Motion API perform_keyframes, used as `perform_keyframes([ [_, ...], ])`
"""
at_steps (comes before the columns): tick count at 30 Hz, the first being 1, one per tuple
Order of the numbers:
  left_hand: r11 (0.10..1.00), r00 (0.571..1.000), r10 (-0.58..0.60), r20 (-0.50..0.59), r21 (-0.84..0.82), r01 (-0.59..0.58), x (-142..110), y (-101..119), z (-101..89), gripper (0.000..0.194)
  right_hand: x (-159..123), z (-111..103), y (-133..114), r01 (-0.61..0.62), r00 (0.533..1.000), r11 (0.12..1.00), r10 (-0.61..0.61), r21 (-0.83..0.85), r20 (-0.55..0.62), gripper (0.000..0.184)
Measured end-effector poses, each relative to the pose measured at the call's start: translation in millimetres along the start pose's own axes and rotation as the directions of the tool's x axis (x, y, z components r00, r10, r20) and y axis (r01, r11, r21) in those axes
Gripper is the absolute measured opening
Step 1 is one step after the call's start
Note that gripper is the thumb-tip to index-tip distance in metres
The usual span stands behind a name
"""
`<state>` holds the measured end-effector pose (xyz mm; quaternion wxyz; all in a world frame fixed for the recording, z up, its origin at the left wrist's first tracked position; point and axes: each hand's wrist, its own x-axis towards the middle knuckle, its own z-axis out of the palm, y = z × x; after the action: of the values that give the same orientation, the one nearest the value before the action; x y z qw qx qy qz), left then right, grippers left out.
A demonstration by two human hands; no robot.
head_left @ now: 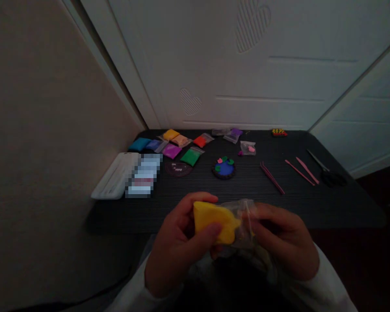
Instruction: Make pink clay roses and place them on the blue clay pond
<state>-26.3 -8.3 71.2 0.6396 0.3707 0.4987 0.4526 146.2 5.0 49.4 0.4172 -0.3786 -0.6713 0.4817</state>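
Note:
Close in front of me, my left hand (pixel 185 242) grips a lump of yellow modelling clay (pixel 211 221) inside a clear plastic bag (pixel 247 212), thumb on the near face and fingers behind. The bag's right end is pinched by my right hand (pixel 282 234), whose fingertips are partly hidden by the film. Both hands are held at the table's near edge. Beyond them on the table sits a small round clay pond (pixel 225 168) with a blue middle, dark rim, green pads and a pink flower.
Bagged clays, among them a green pack (pixel 191 156) and a magenta pack (pixel 172 151), lie at the back left of the dark table (pixel 182 186). A white tray (pixel 115 177) is at left. Tweezers (pixel 272 178), pink tools (pixel 307 170) and scissors (pixel 325 171) lie right.

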Motion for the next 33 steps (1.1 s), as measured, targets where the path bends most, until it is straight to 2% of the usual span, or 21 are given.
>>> perform_keyframes([
  [3, 0.999, 1.000, -0.016, 0.019, 0.034, 0.016, -3.0, 2.2, -3.2, 0.030, 1.6, -4.4, -3.4, 0.145, 0.989, 0.979, -0.138, -0.145, 0.063, 0.035],
  [8, 0.988, 0.985, -0.080, 0.150, 0.144, 0.058, -0.9, 1.2, -12.1, 0.032, 5.7, -2.1, 0.0, 0.257, 0.962, 0.950, -0.233, -0.180, 0.145, 0.038],
  [14, 0.991, 0.981, -0.061, 0.185, 0.128, 0.037, 3.2, -6.4, -14.7, 0.030, 10.3, 1.3, 0.8, 0.289, 0.957, 0.923, -0.271, -0.255, 0.104, 0.039],
  [20, 0.997, 0.982, -0.064, 0.180, 0.059, 0.054, 6.0, -13.6, -13.8, 0.030, 10.5, -0.5, 0.3, 0.255, 0.964, 0.928, -0.224, -0.270, 0.141, 0.041],
  [24, 0.998, 0.984, -0.057, 0.166, 0.047, 0.050, 10.0, -12.9, -15.1, 0.031, 11.1, -0.2, 1.7, 0.270, 0.960, 0.918, -0.234, -0.289, 0.154, 0.037],
  [30, 0.990, 0.969, -0.137, 0.205, 0.070, 0.126, 16.4, -5.9, -15.3, 0.032, 14.6, 4.2, 6.9, 0.294, 0.954, 0.884, -0.252, -0.364, 0.160, 0.032],
  [33, 0.989, 0.963, -0.146, 0.224, 0.063, 0.135, 19.6, -9.2, -16.3, 0.032, 16.7, 5.8, 11.0, 0.270, 0.960, 0.902, -0.226, -0.338, 0.165, 0.026],
])
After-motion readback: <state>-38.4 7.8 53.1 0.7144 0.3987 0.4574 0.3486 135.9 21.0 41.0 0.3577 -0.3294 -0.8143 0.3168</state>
